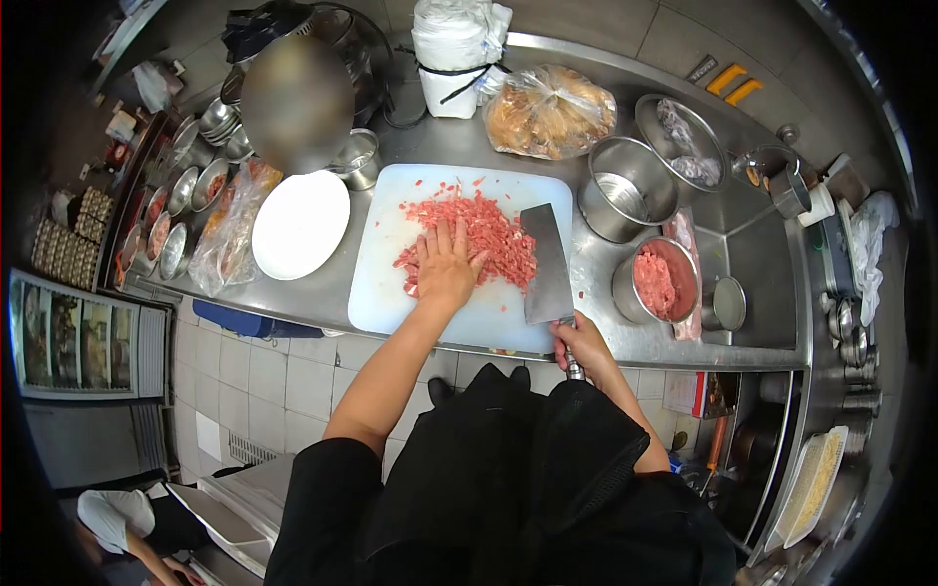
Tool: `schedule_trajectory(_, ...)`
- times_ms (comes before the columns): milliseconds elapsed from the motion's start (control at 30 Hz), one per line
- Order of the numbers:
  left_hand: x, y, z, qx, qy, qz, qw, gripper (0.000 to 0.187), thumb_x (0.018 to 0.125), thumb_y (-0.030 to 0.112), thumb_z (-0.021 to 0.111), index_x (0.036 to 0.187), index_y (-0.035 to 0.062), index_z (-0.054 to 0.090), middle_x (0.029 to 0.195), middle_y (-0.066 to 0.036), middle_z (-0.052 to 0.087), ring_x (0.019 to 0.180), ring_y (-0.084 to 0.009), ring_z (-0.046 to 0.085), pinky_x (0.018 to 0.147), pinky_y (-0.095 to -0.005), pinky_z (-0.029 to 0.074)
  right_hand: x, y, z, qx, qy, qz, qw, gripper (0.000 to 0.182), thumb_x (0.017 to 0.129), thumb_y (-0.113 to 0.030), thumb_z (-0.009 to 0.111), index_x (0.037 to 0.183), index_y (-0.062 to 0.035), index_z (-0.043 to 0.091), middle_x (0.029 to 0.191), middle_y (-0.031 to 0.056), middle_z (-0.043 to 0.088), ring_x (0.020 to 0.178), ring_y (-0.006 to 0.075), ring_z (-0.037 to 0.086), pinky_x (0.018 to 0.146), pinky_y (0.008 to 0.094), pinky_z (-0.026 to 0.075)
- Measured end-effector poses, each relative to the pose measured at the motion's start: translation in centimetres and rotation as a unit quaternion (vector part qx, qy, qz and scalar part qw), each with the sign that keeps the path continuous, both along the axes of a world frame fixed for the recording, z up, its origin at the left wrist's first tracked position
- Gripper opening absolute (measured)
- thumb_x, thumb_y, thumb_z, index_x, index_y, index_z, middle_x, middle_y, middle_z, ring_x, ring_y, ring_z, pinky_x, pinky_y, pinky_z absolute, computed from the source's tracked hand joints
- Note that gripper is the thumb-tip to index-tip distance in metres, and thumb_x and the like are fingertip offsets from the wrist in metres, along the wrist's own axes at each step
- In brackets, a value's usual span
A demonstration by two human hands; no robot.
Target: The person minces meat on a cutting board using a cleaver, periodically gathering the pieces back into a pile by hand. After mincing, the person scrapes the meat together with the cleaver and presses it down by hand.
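Chopped red meat [498, 234] lies spread over the middle of a white cutting board [391, 313]. My left hand [447, 266] rests flat on the left part of the meat, palm down with its fingers stretched out. At the board's lower right edge, my right hand [583, 344] is wrapped round the handle of a cleaver [547, 269]. The broad blade lies over the right side of the board, against the meat's right edge.
Left of the board is a white plate [301, 225]. To the right are a steel pot [627, 190], a pot holding minced meat [655, 283] and a sink [767, 254]. Behind lies a filled plastic bag [550, 112]. Another person [117, 518] is at lower left.
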State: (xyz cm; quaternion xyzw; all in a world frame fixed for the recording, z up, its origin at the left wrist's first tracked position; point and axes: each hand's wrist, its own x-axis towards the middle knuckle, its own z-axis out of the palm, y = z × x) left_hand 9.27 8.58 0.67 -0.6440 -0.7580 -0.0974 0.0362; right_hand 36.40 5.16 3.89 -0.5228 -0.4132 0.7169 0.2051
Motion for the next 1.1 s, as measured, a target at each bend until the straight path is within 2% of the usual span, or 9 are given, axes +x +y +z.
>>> schedule_trajectory(100, 0.2, -0.7, 1.0, -0.034, -0.001, 0.007, 0.999, 0.078, 0.1, 0.057, 0.041, 0.157, 0.0058, 0.026, 0.157, -0.022, 0.032, 0.142, -0.0368, 0.034, 0.119, -0.0522, 0.02, 0.1, 0.1, 0.8, 0.036, -0.033, 0.012, 0.999, 0.014, 0.093, -0.015, 0.059, 0.102, -0.0058, 0.055, 0.06, 0.0045, 0.054, 0.041, 0.0155, 0.051, 0.04, 0.0304, 0.041)
schedule_trajectory(167, -1.2, -1.4, 0.6, 0.098, -0.119, 0.022, 0.988, 0.064, 0.101, 0.045, 0.046, 0.15, 0.0037, 0.038, 0.15, -0.02, 0.043, 0.135, -0.0323, 0.044, 0.116, -0.0537, 0.024, -0.3, 0.3, 2.4, 0.101, -0.118, 0.043, 0.987, 0.019, 0.093, -0.018, 0.059, 0.106, -0.0048, 0.057, 0.062, 0.0067, 0.057, 0.043, 0.0161, 0.054, 0.042, 0.0314, 0.043)
schedule_trajectory(233, -4.1, -2.9, 0.0, 0.09, -0.129, 0.02, 0.987, 0.054, 0.101, 0.038, 0.048, 0.142, 0.0028, 0.045, 0.144, -0.019, 0.049, 0.129, -0.0317, 0.049, 0.113, -0.0527, 0.028, -0.8, 0.6, 3.8, 0.157, -0.204, 0.068, 0.964, 0.024, 0.093, -0.021, 0.06, 0.109, -0.0038, 0.059, 0.063, 0.0088, 0.06, 0.044, 0.0167, 0.056, 0.044, 0.0323, 0.045)
schedule_trajectory(333, -5.2, -4.6, -1.1, 0.143, -0.146, 0.004, 0.979, 0.035, 0.1, 0.024, 0.052, 0.127, 0.001, 0.056, 0.129, -0.019, 0.058, 0.117, -0.0335, 0.055, 0.106, -0.0501, 0.036, -2.7, 2.1, 7.2, 0.359, -0.325, 0.164, 0.859, 0.035, 0.092, -0.029, 0.056, 0.114, -0.0026, 0.06, 0.089, 0.0279, 0.069, 0.09, 0.0467, 0.066, 0.083, 0.0529, 0.05)
schedule_trajectory(500, -5.0, -5.0, -1.2, 0.242, -0.165, 0.024, 0.956, 0.025, 0.098, 0.014, 0.055, 0.117, -0.0006, 0.058, 0.121, -0.018, 0.062, 0.112, -0.0363, 0.056, 0.098, -0.0443, 0.043, -8.7, 4.0, 12.8, 0.534, -0.326, 0.138, 0.768, 0.03, 0.093, -0.03, 0.06, 0.109, -0.0039, 0.06, 0.081, 0.0252, 0.068, 0.078, 0.0459, 0.066, 0.073, 0.0531, 0.052)
schedule_trajectory(633, -5.1, -4.8, -0.9, 0.233, -0.149, 0.003, 0.961, 0.02, 0.096, 0.013, 0.056, 0.112, -0.0002, 0.058, 0.116, -0.018, 0.061, 0.11, -0.0365, 0.055, 0.096, -0.045, 0.043, -11.9, 4.7, 13.4, 0.568, -0.29, 0.113, 0.762, 0.026, 0.093, -0.027, 0.06, 0.105, -0.0043, 0.058, 0.076, 0.024, 0.067, 0.073, 0.0456, 0.066, 0.069, 0.0541, 0.051)
schedule_trajectory(767, -5.0, -4.8, -0.9, 0.201, -0.14, 0.01, 0.969, 0.019, 0.093, 0.014, 0.059, 0.108, 0.0013, 0.06, 0.116, -0.016, 0.06, 0.112, -0.0344, 0.054, 0.099, -0.0455, 0.042, -13.0, 5.8, 6.1, 0.531, -0.327, 0.147, 0.767, 0.025, 0.093, -0.026, 0.059, 0.106, -0.005, 0.058, 0.081, 0.0236, 0.069, 0.079, 0.0444, 0.066, 0.073, 0.0544, 0.052)
schedule_trajectory(833, -5.0, -4.9, -1.0, 0.191, -0.138, 0.012, 0.972, 0.02, 0.093, 0.015, 0.059, 0.108, 0.0016, 0.059, 0.116, -0.015, 0.06, 0.113, -0.0339, 0.053, 0.1, -0.0453, 0.042, -12.9, 6.4, 3.8, 0.415, -0.427, 0.295, 0.747, 0.029, 0.093, -0.026, 0.057, 0.113, -0.0052, 0.06, 0.09, 0.0242, 0.07, 0.087, 0.0432, 0.067, 0.081, 0.0531, 0.052)
schedule_trajectory(1100, -5.0, -4.9, -1.1, 0.194, -0.141, 0.011, 0.971, 0.022, 0.094, 0.016, 0.058, 0.111, 0.0021, 0.058, 0.117, -0.015, 0.059, 0.114, -0.0332, 0.053, 0.101, -0.0448, 0.041, -12.4, 5.2, 11.7, 0.445, -0.369, 0.222, 0.786, 0.034, 0.093, -0.027, 0.055, 0.118, -0.0043, 0.06, 0.093, 0.0242, 0.071, 0.088, 0.0433, 0.068, 0.082, 0.051, 0.052)
